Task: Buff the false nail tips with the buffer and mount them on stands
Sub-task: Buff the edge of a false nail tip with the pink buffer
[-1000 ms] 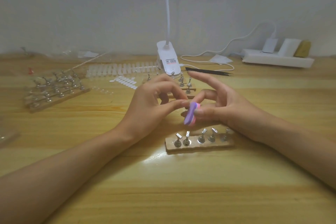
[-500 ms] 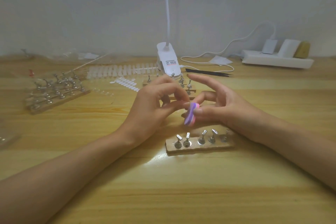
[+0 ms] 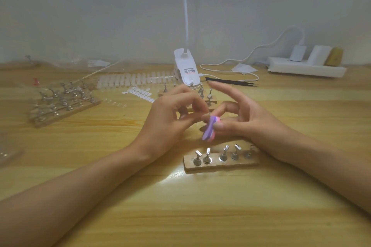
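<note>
My right hand [image 3: 247, 118] pinches a small purple and pink buffer [image 3: 209, 131] between thumb and fingers, with the index finger stretched out. My left hand [image 3: 170, 118] has its fingers curled, and its fingertips meet the top of the buffer; the nail tip they seem to pinch is too small to see. Just in front of both hands lies a wooden stand strip [image 3: 220, 163] with several bare metal holders. Another stand strip [image 3: 208, 98] is partly hidden behind the hands. Loose white nail tips [image 3: 139, 92] and a row of nail tips [image 3: 132, 80] lie further back.
A wooden rack of metal holders [image 3: 62, 102] stands at the left. A white clip lamp [image 3: 186, 72] rises at the back centre, black tweezers [image 3: 230, 82] lie to its right, and a white power strip [image 3: 305, 68] with plugs sits at the back right. Clear plastic packaging [image 3: 8, 150] lies at the left edge.
Both hands stay together over the stand strip. The buffer and the left fingertips shift slightly against each other in a small rubbing motion.
</note>
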{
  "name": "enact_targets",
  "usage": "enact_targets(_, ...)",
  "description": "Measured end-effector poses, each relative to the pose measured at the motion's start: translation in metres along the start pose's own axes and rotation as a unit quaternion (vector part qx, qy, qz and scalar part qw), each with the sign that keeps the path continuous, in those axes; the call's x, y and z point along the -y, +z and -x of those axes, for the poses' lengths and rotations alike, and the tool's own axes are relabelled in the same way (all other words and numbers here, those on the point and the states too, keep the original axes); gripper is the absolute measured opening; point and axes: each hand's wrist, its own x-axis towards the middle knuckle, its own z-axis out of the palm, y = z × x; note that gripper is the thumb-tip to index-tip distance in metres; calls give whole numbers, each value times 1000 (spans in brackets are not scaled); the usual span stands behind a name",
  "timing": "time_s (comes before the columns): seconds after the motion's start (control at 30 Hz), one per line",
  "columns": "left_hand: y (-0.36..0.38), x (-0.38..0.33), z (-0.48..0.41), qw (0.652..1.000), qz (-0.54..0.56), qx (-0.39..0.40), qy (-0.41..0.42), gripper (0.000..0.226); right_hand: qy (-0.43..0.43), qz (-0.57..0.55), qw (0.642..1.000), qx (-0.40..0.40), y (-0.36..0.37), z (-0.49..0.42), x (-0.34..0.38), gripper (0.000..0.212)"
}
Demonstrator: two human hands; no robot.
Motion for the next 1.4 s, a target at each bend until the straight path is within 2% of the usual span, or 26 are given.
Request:
enact_targets(0.1,0,-1,0,1000,12,6,-2,15,-11,-77,993,-83,-7,-2,-1,82)
enact_targets(0.23,-1,0,0,1000,12,-2,-6,12,1,-6,1000,0,0,1,1,82)
enact_targets(0.33,0,1,0,1000,20,7,-10,13,-11,-69,995,-75,-6,-1,0,82)
enact_targets(0.37,-1,1,0,1000,22,3,-11,14,-11,-71,994,-76,-6,-2,0,82)
enact_targets(0.47,-1,2,0,1000,14,-1,-6,14,0,5,1000,-2,1,2,2,81)
enact_targets(0.6,0,2,0,1000,20,17,-13,9,-12,-72,993,-88,-6,-1,0,78)
enact_targets(0.7,-1,3,-1,1000,22,6,-11,11,0,20,1000,13,0,2,1,76)
enact_targets(0.73,-2,3,-1,1000,22,6,-14,12,-7,24,1000,13,1,2,1,76)
enact_targets(0.83,-1,3,-1,999,36,18,-26,9,-26,-47,995,-90,-5,-1,-1,78)
enact_targets(0.87,-1,3,-1,999,38,17,-28,7,-30,-38,994,-98,-6,0,-1,78)
enact_targets(0.97,-2,5,-2,999,25,8,-20,5,-35,41,999,4,-1,4,0,77)
enact_targets(1.0,-2,5,-2,1000,21,7,-19,5,-42,41,998,7,2,4,0,77)
enact_targets(1.1,-2,4,-2,999,25,5,-31,5,-70,24,994,-75,3,3,-2,77)
enact_targets(1.17,-2,3,-1,999,32,0,-34,7,-84,24,991,-102,3,3,-3,74)
enact_targets(1.33,-3,3,0,999,35,2,-37,9,-68,61,995,-41,-2,4,0,71)
enact_targets(1.4,-2,2,0,999,38,2,-36,11,-58,60,996,-41,-6,4,0,73)
